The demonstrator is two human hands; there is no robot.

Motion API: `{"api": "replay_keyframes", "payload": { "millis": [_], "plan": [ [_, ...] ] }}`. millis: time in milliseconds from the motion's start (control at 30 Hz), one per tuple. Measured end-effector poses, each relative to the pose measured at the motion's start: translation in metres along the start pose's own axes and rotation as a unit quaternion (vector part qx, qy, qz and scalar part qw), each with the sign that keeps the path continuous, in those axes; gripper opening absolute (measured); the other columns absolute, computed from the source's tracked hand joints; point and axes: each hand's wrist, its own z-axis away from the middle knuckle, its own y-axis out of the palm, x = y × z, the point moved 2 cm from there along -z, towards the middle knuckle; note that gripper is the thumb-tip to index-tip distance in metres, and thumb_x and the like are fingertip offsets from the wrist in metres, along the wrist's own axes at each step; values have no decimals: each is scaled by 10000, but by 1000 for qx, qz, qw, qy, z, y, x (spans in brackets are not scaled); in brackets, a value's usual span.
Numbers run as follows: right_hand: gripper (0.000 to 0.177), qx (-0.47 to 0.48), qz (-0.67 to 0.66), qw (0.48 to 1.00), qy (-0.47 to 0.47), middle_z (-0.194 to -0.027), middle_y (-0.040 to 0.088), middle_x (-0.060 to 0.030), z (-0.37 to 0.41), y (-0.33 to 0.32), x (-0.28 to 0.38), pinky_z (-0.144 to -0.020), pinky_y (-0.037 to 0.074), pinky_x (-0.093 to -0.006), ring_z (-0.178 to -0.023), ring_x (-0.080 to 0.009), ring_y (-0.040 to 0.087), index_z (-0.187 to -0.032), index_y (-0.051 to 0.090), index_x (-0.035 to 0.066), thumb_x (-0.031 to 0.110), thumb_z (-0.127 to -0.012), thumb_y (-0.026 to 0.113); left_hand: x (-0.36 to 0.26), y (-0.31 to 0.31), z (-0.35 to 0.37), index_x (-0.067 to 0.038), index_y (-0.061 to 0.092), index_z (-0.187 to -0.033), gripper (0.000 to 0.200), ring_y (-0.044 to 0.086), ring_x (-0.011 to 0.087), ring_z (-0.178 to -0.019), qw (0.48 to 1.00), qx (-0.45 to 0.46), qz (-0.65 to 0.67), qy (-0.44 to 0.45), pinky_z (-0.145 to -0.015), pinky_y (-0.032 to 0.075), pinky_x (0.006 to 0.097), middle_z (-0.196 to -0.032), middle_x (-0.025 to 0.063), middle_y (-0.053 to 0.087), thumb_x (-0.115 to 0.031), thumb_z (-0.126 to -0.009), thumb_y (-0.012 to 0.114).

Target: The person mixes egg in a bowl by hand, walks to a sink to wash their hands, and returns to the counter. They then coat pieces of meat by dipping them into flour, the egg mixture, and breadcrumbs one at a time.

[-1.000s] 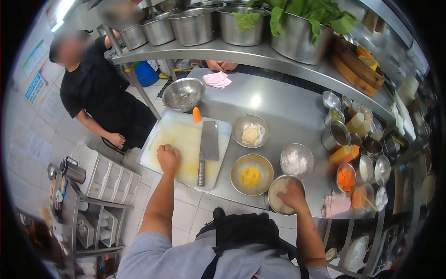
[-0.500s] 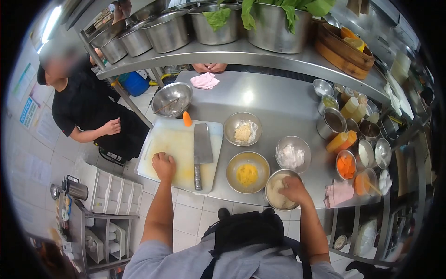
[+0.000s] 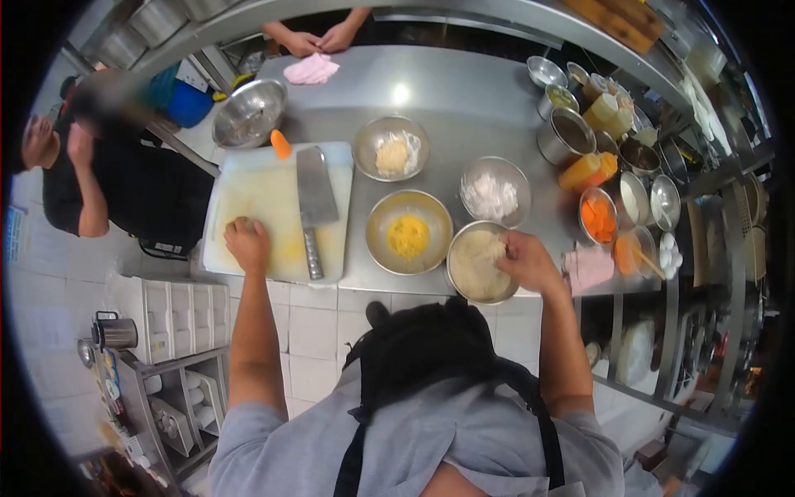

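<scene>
My left hand (image 3: 248, 245) rests on the white cutting board (image 3: 277, 178), its fingers curled in with nothing visible in them. A cleaver (image 3: 317, 186) lies on the board to its right. My right hand (image 3: 528, 262) is over the right side of a metal bowl of pale crumbs (image 3: 478, 258), fingertips pinched inside the rim; what they hold is hidden. Left of that bowl stands a bowl of beaten yellow egg (image 3: 408, 235). Behind are a bowl of white powder (image 3: 493, 195) and a bowl holding a pale lump with powder (image 3: 396, 155).
A large metal bowl (image 3: 250, 116), an orange piece (image 3: 281, 144) and a pink cloth (image 3: 311, 69) are at the back left. Sauce bottles (image 3: 582, 171) and sliced carrots (image 3: 597, 217) stand right. Another person (image 3: 124, 178) is at left; a co-worker's hands (image 3: 319, 40) are across the table.
The view has shifted, so the table appears higher. My right hand has drawn back from the middle of the crumb bowl toward its right side. The person at left has raised their hands.
</scene>
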Motion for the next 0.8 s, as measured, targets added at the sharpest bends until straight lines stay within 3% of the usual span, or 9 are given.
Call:
{"api": "replay_keyframes", "payload": {
  "millis": [267,600,800],
  "plan": [
    [244,0,-13,1000,21,-807,655,-13,-7,-39,17,-669,471,-250,-745,-65,571,-1034,673,-37,22,-797,684,5,5,-4,-44,651,-1088,295,560,384,-1072,1000,15,-13,-22,-896,454,519,-1147,177,607,-219,-851,626],
    [293,62,-123,989,47,-965,715,-52,-13,-38,43,-802,527,-253,-871,-96,663,-1125,659,-54,-45,-832,656,7,4,-6,-39,654,-1114,313,555,367,-1085,999,32,-1,-38,-931,448,494,-1177,177,612,-233,-870,626],
    [350,93,-97,989,59,-992,720,-47,-31,-51,58,-783,539,-238,-868,-94,681,-1164,641,-44,-57,-814,641,3,2,-7,-39,656,-1114,311,555,361,-1087,998,31,-11,-54,-936,449,486,-1172,176,616,-230,-871,628]
  ]
}}
